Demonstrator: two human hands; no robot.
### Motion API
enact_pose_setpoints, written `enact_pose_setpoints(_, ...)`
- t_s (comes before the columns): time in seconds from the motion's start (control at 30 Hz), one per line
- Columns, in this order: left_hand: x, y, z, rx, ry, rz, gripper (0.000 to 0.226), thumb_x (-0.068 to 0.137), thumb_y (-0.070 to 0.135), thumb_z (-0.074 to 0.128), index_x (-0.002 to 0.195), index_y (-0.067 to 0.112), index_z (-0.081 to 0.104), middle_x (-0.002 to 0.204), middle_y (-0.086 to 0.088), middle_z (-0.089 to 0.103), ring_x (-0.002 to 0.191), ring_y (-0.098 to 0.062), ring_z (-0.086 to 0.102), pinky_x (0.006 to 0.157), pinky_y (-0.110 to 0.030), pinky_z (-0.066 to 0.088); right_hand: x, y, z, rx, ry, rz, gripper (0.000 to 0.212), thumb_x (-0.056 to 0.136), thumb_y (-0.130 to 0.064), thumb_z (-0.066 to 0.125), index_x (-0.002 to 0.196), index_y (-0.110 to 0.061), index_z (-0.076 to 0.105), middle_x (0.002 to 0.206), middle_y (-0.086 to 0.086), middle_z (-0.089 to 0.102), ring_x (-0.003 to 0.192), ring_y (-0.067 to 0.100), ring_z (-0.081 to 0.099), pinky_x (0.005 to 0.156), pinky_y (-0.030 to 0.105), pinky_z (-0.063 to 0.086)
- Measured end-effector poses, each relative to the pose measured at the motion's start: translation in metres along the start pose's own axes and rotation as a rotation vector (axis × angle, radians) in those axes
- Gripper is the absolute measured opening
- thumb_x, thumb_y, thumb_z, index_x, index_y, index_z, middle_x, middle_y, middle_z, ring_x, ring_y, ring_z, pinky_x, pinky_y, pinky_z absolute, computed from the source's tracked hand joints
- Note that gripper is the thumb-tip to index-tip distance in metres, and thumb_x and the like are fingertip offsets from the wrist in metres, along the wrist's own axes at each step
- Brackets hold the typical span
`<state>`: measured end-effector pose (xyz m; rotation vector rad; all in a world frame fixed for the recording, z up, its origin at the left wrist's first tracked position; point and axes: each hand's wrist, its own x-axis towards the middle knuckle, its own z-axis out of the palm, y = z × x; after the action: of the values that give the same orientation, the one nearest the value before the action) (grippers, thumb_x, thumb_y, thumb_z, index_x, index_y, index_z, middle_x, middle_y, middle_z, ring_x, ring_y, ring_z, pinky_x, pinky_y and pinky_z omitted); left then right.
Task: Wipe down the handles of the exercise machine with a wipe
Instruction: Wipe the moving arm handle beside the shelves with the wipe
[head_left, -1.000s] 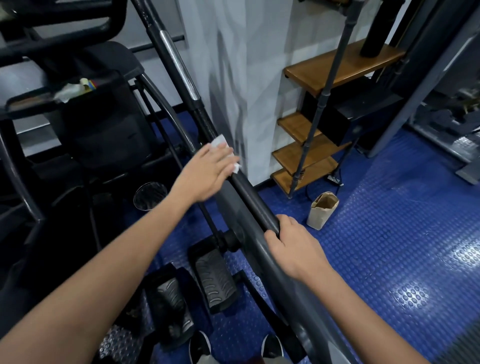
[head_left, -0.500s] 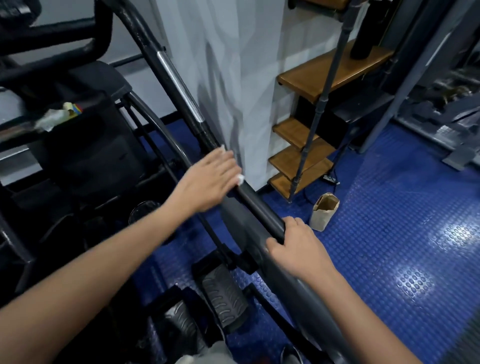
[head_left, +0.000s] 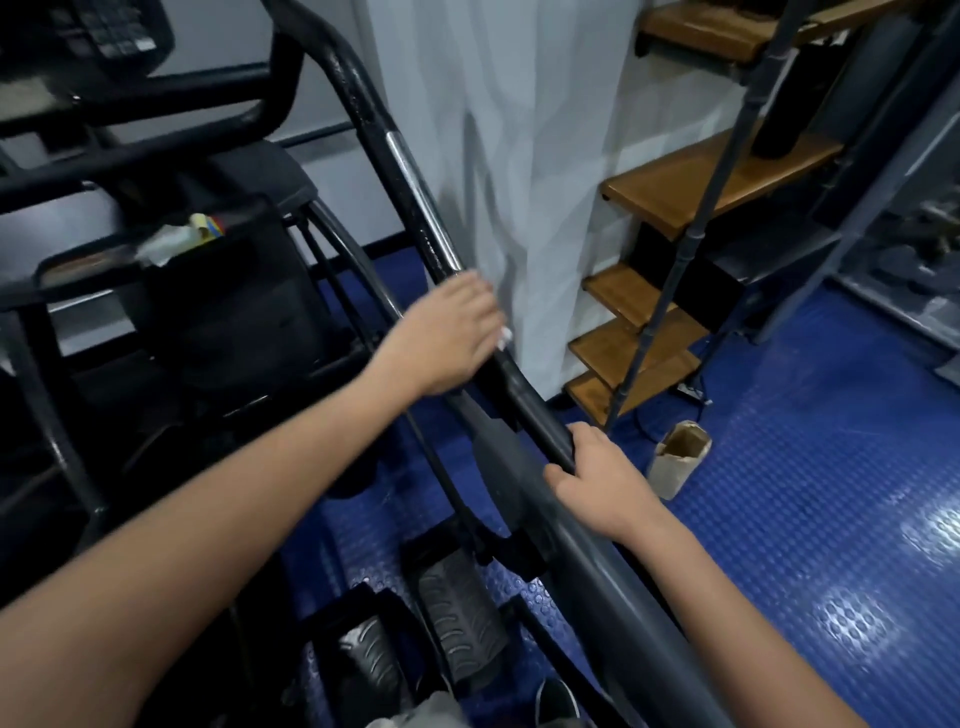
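Note:
A long black handle bar (head_left: 524, 400) of the exercise machine runs diagonally from the top centre down to the lower right, with a chrome section (head_left: 415, 187) higher up. My left hand (head_left: 447, 338) lies over the bar just below the chrome part, pressing a white wipe (head_left: 504, 336) against it; only a small corner of the wipe shows past my fingers. My right hand (head_left: 597, 478) grips the same bar lower down, fingers curled round it.
Black pedals (head_left: 457, 618) sit below the bar on the blue studded floor (head_left: 805, 519). A white pillar (head_left: 519, 182) and wooden steps (head_left: 649, 332) stand right behind the bar. A brown paper bag (head_left: 678, 457) stands on the floor. The console tray (head_left: 93, 260) is at left.
My left hand has slid a little up the bar toward the chrome section, covering more of the wipe. My right hand keeps its grip on the bar. The view has tilted.

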<state>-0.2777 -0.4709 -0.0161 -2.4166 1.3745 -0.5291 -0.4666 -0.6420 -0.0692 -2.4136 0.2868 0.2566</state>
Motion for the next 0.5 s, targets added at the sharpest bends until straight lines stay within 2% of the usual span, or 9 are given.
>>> enact_pose_setpoints(0.07, -0.017, 0.025, 0.009, -0.076, -0.05, 0.061, 0.045, 0.107, 0.035, 0.032, 0.132, 0.015, 0.063, 0.134, -0.006, 0.061, 0.139, -0.027, 0.043, 0.122, -0.042, 0.019, 0.001, 0.005, 0.002, 0.002, -0.009, -0.019, 0.029, 0.089, -0.039, 0.053, 0.106, -0.017, 0.045, 0.098, -0.001, 0.048, 0.086, 0.019, 0.05, 0.061, 0.032, 0.034)
enact_pose_setpoints(0.17, -0.018, 0.015, 0.001, -0.011, -0.1, 0.014, 0.049, 0.108, 0.039, 0.022, 0.147, 0.021, 0.047, 0.153, -0.003, 0.045, 0.149, -0.022, 0.027, 0.125, -0.04, 0.01, -0.001, 0.01, 0.002, 0.009, -0.004, -0.034, 0.04, 0.091, -0.042, 0.051, 0.12, -0.015, 0.044, 0.102, 0.001, 0.05, 0.085, 0.019, 0.051, 0.054, 0.025, 0.029)
enact_pose_setpoints(0.27, 0.001, -0.014, -0.024, 0.047, -0.096, -0.109, 0.05, 0.108, 0.041, 0.022, 0.138, 0.02, 0.057, 0.145, -0.005, 0.053, 0.147, -0.022, 0.031, 0.124, -0.041, 0.012, -0.008, 0.007, -0.001, 0.031, -0.02, -0.002, 0.044, 0.09, -0.042, 0.05, 0.123, -0.014, 0.044, 0.1, 0.0, 0.05, 0.084, 0.022, 0.052, 0.053, 0.027, 0.03)
enact_pose_setpoints(0.33, 0.013, -0.029, -0.034, 0.061, -0.099, -0.156, 0.052, 0.107, 0.042, 0.021, 0.132, 0.021, 0.061, 0.139, -0.003, 0.057, 0.146, -0.022, 0.032, 0.124, -0.041, 0.014, -0.013, 0.003, -0.005, 0.039, -0.012, 0.0, 0.035, 0.091, -0.041, 0.05, 0.113, -0.014, 0.044, 0.098, 0.002, 0.052, 0.082, 0.024, 0.054, 0.056, 0.03, 0.034)
enact_pose_setpoints(0.4, 0.021, -0.038, -0.04, 0.044, -0.129, -0.201, 0.054, 0.106, 0.042, 0.019, 0.134, 0.02, 0.059, 0.143, -0.003, 0.054, 0.147, -0.021, 0.031, 0.124, -0.04, 0.013, -0.02, -0.002, -0.008, 0.014, 0.005, -0.003, 0.028, 0.092, -0.04, 0.049, 0.104, -0.015, 0.044, 0.096, 0.003, 0.053, 0.082, 0.025, 0.055, 0.061, 0.033, 0.041)
enact_pose_setpoints(0.5, 0.025, -0.044, -0.049, 0.066, -0.166, -0.237, 0.052, 0.107, 0.038, 0.02, 0.136, 0.015, 0.057, 0.147, -0.005, 0.05, 0.148, -0.021, 0.028, 0.123, -0.038, 0.01, -0.029, -0.005, -0.011, -0.017, 0.02, 0.002, 0.03, 0.094, -0.042, 0.047, 0.105, -0.014, 0.045, 0.1, 0.005, 0.056, 0.088, 0.028, 0.058, 0.074, 0.041, 0.05)
